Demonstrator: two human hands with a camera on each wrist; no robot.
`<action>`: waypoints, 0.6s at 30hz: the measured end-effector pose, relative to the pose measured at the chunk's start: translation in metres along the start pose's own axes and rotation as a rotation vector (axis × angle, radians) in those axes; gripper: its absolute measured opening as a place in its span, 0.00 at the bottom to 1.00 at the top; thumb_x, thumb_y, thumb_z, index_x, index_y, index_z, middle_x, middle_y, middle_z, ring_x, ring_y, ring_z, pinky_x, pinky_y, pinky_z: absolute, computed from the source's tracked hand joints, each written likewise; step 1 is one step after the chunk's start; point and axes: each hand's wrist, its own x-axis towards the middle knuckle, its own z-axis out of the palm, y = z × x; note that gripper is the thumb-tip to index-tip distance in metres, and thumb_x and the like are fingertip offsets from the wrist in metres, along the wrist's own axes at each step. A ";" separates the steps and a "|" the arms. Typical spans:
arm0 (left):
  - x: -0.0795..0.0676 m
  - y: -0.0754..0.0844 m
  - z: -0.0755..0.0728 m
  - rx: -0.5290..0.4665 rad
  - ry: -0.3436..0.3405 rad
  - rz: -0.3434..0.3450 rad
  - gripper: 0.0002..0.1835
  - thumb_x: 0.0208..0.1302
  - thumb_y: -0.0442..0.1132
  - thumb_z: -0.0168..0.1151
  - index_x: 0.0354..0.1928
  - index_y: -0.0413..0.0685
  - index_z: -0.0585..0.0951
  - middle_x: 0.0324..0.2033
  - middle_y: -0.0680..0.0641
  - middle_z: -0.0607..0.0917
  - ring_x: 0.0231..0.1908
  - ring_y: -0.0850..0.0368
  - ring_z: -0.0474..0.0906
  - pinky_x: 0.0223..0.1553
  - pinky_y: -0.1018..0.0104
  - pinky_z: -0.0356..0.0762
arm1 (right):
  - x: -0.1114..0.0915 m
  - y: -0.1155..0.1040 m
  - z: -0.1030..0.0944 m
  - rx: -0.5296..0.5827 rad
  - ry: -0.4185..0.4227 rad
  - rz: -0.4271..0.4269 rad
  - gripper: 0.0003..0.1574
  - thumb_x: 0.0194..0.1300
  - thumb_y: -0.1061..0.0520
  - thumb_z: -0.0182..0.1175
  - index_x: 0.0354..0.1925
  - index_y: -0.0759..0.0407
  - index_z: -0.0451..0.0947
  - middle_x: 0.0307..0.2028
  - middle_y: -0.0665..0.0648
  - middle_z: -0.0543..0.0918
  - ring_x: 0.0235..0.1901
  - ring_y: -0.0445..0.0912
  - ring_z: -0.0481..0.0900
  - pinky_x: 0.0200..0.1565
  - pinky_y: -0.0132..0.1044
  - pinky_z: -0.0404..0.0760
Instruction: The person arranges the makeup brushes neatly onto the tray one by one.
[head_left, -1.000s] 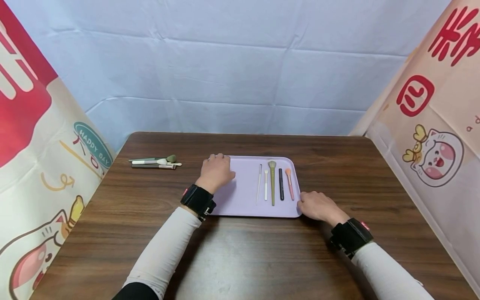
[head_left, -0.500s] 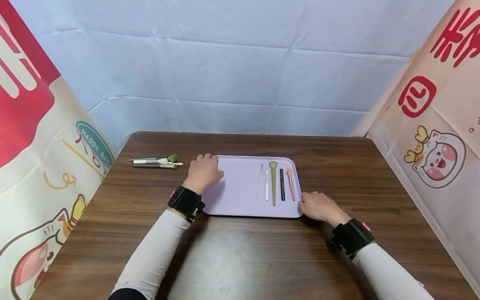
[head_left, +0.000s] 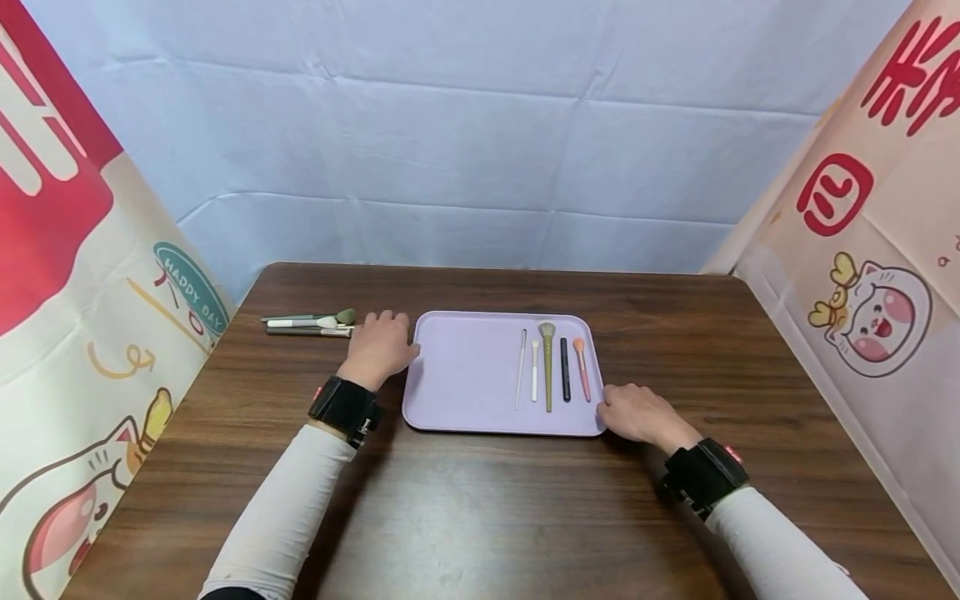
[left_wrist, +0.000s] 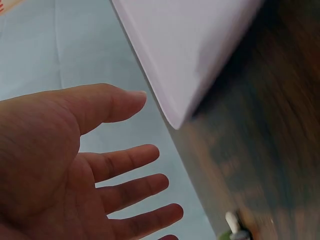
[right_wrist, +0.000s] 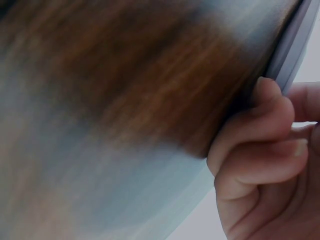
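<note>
My left hand (head_left: 378,346) is above the table between the tray and the pile of brushes. Its fingers are straight and spread in the left wrist view, holding nothing. The lilac tray (head_left: 457,383) lies flat on the table. At its near right corner my right hand (head_left: 637,413) grips the rim, with curled fingers under the edge and the thumb opposite in the right wrist view. On the tray's right half lie a thin white stick (head_left: 521,371), a small white brush (head_left: 535,371), an olive makeup brush (head_left: 547,367), a black stick (head_left: 565,369) and a pink brush (head_left: 581,369).
Several makeup brushes (head_left: 300,322) lie bunched at the table's left, close beside my left hand, which overlaps their right ends. The brown table (head_left: 480,517) ends at a pale blue cloth backdrop (head_left: 480,167). Printed cloths hang on both sides.
My left hand has moved left, from over the tray's left edge to beside the pile of brushes. The right hand has stayed at the tray's corner. The tray and its contents have not visibly moved.
</note>
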 end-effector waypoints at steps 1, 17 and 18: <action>-0.001 -0.003 0.000 0.001 0.001 -0.003 0.27 0.71 0.48 0.61 0.62 0.35 0.75 0.60 0.32 0.76 0.60 0.32 0.70 0.59 0.36 0.69 | 0.000 0.000 0.000 0.001 0.000 0.000 0.12 0.70 0.55 0.51 0.34 0.60 0.77 0.24 0.54 0.74 0.24 0.47 0.72 0.26 0.39 0.67; -0.009 -0.041 -0.011 0.016 0.014 -0.042 0.31 0.73 0.47 0.60 0.66 0.31 0.70 0.64 0.26 0.72 0.64 0.27 0.65 0.60 0.33 0.68 | -0.001 0.000 -0.001 0.002 0.000 0.003 0.12 0.69 0.56 0.51 0.33 0.60 0.77 0.24 0.54 0.74 0.23 0.47 0.71 0.26 0.39 0.67; -0.010 -0.044 -0.011 0.014 0.013 -0.046 0.31 0.73 0.47 0.60 0.67 0.30 0.70 0.65 0.26 0.71 0.65 0.27 0.65 0.60 0.33 0.67 | -0.001 0.000 0.000 0.003 0.000 0.003 0.12 0.69 0.56 0.51 0.33 0.60 0.77 0.24 0.54 0.74 0.23 0.47 0.72 0.26 0.39 0.67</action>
